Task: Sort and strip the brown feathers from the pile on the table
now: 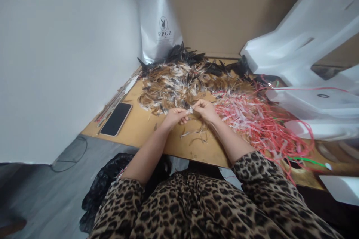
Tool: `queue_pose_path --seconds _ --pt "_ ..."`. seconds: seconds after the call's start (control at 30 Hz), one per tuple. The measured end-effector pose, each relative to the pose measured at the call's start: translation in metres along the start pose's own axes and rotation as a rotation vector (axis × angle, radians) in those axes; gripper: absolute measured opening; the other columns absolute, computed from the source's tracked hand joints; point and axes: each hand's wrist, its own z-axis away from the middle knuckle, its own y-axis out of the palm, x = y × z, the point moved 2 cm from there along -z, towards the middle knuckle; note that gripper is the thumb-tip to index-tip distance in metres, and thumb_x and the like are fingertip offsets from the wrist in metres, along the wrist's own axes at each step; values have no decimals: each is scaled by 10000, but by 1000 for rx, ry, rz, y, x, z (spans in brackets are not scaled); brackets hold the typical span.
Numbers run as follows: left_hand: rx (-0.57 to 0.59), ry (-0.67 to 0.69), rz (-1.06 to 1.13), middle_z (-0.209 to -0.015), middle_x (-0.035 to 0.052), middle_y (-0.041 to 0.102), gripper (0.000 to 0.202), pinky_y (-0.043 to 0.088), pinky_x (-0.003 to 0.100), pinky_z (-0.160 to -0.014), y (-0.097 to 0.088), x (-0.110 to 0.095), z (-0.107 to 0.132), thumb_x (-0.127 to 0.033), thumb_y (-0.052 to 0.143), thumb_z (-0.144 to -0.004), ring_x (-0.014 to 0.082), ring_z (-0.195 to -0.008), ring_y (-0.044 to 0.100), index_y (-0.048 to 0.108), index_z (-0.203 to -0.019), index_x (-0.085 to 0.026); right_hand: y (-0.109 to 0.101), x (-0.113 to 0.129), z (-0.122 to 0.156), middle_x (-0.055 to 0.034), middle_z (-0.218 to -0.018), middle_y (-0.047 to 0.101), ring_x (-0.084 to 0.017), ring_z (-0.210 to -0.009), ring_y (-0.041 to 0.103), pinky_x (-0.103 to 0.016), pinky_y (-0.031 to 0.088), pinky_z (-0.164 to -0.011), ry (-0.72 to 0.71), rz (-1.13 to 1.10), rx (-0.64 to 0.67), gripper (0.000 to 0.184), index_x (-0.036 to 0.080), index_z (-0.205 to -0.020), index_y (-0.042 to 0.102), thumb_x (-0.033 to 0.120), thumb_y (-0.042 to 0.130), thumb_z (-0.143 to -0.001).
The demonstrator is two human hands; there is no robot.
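My left hand [175,115] and my right hand [205,109] meet at the near edge of a big pile of brown, white and black feathers [179,82] on a wooden table [146,127]. Both hands are pinched together on a small bunch of feathers [191,109] held between them. A few loose feathers [196,134] lie on the table just below my hands. My sleeves are leopard print.
A black phone [116,118] lies at the table's left, beside thin sticks [117,97]. Red and white strips [258,119] spread to the right. A white PPGZ bag [159,26] leans at the back. White foam pieces [308,44] crowd the right side.
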Motion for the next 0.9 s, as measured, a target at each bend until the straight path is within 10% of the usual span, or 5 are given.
queue_pose_path --seconds 0.6,0.9 --pt "-98 439 62 -788 30 610 212 349 184 -486 -4 1 -7 -324 681 -658 26 -519 455 650 -586 -127 13 0 2 50 -478 521 -73 -485 447 -232 359 -559 203 -252 56 193 167 -525 515 247 689 -506" --pt "9 370 -69 -717 45 648 229 429 209 -529 -1 0 -4 -349 657 -690 74 -551 538 678 -716 -123 11 -10 2 36 -446 527 -69 -433 441 -215 335 -484 287 -231 59 115 166 -501 512 180 626 -504"
